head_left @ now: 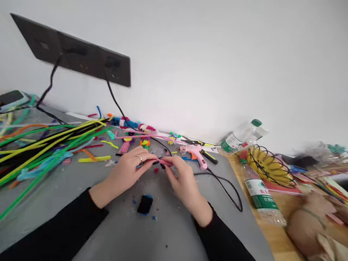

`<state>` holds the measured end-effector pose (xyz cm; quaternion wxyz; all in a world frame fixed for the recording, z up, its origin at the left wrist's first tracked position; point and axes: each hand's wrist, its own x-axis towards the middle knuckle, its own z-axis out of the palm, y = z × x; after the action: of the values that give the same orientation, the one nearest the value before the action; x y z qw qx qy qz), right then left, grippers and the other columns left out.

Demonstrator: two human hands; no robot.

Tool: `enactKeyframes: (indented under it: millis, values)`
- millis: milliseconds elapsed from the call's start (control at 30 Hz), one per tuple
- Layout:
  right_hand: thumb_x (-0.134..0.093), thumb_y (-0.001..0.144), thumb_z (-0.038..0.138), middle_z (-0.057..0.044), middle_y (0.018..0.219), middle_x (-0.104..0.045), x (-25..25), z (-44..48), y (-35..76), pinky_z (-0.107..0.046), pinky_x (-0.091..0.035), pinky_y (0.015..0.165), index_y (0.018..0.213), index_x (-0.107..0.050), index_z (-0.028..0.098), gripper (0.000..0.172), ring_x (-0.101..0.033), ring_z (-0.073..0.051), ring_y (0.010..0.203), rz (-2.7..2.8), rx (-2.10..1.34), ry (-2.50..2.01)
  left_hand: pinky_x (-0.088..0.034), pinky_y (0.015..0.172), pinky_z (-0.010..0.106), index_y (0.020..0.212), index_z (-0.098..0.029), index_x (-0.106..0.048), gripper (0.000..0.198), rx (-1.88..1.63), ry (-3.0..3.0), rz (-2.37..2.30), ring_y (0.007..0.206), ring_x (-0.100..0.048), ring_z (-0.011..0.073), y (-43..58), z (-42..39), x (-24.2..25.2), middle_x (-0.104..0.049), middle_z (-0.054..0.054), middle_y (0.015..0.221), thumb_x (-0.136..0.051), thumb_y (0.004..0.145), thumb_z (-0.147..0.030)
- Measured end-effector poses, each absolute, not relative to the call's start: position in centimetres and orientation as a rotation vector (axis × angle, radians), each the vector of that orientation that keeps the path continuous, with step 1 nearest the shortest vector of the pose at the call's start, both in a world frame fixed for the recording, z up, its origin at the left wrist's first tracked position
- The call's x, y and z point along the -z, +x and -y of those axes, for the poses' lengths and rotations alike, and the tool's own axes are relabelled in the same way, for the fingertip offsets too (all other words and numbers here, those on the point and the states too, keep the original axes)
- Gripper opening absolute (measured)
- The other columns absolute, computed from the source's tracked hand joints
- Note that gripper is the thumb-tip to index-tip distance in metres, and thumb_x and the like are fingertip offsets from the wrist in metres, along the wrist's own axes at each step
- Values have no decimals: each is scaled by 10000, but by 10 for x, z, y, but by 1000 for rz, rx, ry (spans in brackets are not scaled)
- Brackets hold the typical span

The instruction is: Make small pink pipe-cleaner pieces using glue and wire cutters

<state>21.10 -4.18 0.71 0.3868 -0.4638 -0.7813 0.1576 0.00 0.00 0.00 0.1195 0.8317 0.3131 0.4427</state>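
My left hand, with a ring on one finger, and my right hand meet over a grey mat. Both pinch a short pink pipe cleaner piece between their fingertips, just above the mat. A small black and blue fuzzy piece lies on the mat between my wrists. Small coloured scraps lie scattered around it.
A pile of long yellow, green and blue pipe cleaners spreads at the left. A pink glue gun with a black cord lies behind my hands. Two plastic bottles and a wire basket sit right. Another person's arm rests at lower right.
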Motion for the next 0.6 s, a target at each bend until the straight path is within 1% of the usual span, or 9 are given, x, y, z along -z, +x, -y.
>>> enactKeyframes:
  millis: [233,467,600]
  values:
    - [-520,994,135,-79,1038,-762,-7,43,211,-330,-556,849,1109,-682,206,211,-709,-219,959,1900,-461,-1233,-563,780,303,1046,-211,-740,275,-1203,2405,-945,863,-687,195,2,0,0,-756,29,902,-487,1078,-313]
    - [-526,1002,135,-84,1003,-759,-8,43,209,-330,-547,848,1096,-694,189,199,-700,-222,947,1939,-399,-1222,-552,773,304,1036,-209,-749,277,-1187,2421,-977,877,-681,204,1,-1,4,-757,36,909,-496,1070,-316]
    - [-539,1002,131,-81,967,-757,-8,45,208,-324,-541,813,1059,-701,181,179,-697,-222,903,1941,-380,-1243,-555,784,312,1028,-213,-748,261,-1142,2404,-973,882,-684,211,2,0,2,-754,37,907,-506,1053,-310]
